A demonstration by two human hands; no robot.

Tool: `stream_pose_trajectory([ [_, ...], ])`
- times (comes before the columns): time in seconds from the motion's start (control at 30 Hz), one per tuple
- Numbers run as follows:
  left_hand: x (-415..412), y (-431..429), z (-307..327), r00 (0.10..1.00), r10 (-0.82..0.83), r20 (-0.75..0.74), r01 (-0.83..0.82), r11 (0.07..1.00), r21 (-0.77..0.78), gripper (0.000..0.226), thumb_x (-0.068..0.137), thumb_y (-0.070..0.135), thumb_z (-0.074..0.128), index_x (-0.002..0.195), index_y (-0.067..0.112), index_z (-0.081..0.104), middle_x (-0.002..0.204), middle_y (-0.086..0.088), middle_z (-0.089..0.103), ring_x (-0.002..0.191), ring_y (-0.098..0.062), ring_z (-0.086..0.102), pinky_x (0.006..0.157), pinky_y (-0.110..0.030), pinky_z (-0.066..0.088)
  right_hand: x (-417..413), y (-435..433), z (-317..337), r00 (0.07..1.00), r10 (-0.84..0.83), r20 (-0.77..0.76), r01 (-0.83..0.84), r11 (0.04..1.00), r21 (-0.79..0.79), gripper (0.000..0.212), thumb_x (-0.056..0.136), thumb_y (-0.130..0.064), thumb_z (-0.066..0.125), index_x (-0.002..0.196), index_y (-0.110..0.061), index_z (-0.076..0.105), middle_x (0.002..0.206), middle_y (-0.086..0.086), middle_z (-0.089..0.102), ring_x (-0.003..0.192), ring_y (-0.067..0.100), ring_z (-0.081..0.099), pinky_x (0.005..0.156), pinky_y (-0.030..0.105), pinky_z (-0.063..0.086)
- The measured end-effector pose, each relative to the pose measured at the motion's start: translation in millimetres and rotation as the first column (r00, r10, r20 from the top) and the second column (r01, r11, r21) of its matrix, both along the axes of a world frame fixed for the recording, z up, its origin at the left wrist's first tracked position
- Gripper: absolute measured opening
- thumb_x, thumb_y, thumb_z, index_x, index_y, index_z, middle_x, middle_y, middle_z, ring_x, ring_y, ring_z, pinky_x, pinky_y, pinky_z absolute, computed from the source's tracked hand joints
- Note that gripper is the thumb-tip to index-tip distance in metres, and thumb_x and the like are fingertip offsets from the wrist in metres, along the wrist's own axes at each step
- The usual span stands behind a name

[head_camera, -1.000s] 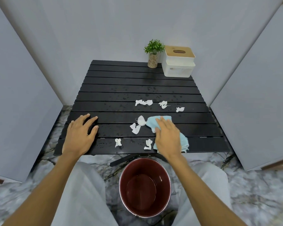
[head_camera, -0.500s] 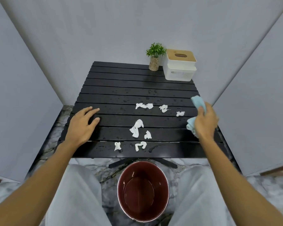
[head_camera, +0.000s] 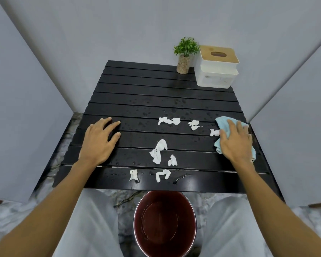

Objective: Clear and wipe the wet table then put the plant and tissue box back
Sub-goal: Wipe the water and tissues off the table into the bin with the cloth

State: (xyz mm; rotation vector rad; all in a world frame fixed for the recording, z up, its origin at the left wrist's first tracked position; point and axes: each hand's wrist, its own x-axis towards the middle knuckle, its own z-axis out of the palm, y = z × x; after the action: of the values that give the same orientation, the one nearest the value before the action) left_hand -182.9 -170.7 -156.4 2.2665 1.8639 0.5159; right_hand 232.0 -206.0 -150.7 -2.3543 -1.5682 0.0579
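A black slatted table [head_camera: 156, 101] carries water drops and several crumpled white tissue scraps [head_camera: 158, 151] across its near half. My right hand [head_camera: 234, 142] presses flat on a light blue cloth [head_camera: 223, 121] at the table's right edge, beside one scrap [head_camera: 213, 132]. My left hand [head_camera: 100, 140] lies palm down on the left slats, fingers spread, holding nothing. A small green plant [head_camera: 185, 54] in a cork-coloured pot and a white tissue box [head_camera: 216, 67] with a wooden lid stand at the far right corner.
A dark red bucket [head_camera: 165, 222] stands on the marble floor between my knees, just below the table's near edge. Grey walls close in on the left, right and back.
My right hand carried the blue cloth from the near middle of the table to the right edge, lifted it, and now presses it flat there. The left hand stayed put.
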Motion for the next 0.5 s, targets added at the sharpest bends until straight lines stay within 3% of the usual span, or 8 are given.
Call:
stream_pose_trajectory([
  [0.2, 2, 0, 0, 1.000, 0.014, 0.015, -0.014, 1.000, 0.008, 0.043, 0.097, 0.037, 0.048, 0.138, 0.024, 0.052, 0.146, -0.008, 0.045, 0.139, -0.029, 0.035, 0.116, -0.052, 0.022, -12, 11, 0, 0.995, 0.063, -0.078, -0.060, 0.997, 0.044, 0.046, 0.095, -0.024, 0.043, 0.138, -0.006, 0.041, 0.149, 0.018, 0.038, 0.135, 0.036, 0.035, 0.110, 0.047, 0.029],
  [0.37, 2, 0, 0, 1.000, 0.019, 0.023, -0.019, 1.000, 0.000, 0.042, 0.098, 0.038, 0.047, 0.138, 0.025, 0.052, 0.147, -0.007, 0.045, 0.140, -0.028, 0.033, 0.117, -0.051, 0.020, -54, 17, -2, 0.970, 0.211, -0.122, -0.200, 0.976, 0.090, 0.044, 0.095, -0.021, 0.043, 0.135, -0.005, 0.047, 0.145, 0.016, 0.044, 0.131, 0.036, 0.042, 0.109, 0.047, 0.034],
  [0.5, 2, 0, -1, 0.999, 0.024, 0.035, -0.023, 1.000, -0.005, 0.042, 0.098, 0.037, 0.047, 0.138, 0.026, 0.052, 0.148, -0.007, 0.044, 0.141, -0.028, 0.032, 0.117, -0.049, 0.018, -109, 17, -4, 0.928, 0.334, -0.166, -0.318, 0.941, 0.119, 0.040, 0.097, -0.017, 0.043, 0.135, -0.009, 0.050, 0.146, 0.012, 0.046, 0.137, 0.031, 0.038, 0.114, 0.043, 0.028],
])
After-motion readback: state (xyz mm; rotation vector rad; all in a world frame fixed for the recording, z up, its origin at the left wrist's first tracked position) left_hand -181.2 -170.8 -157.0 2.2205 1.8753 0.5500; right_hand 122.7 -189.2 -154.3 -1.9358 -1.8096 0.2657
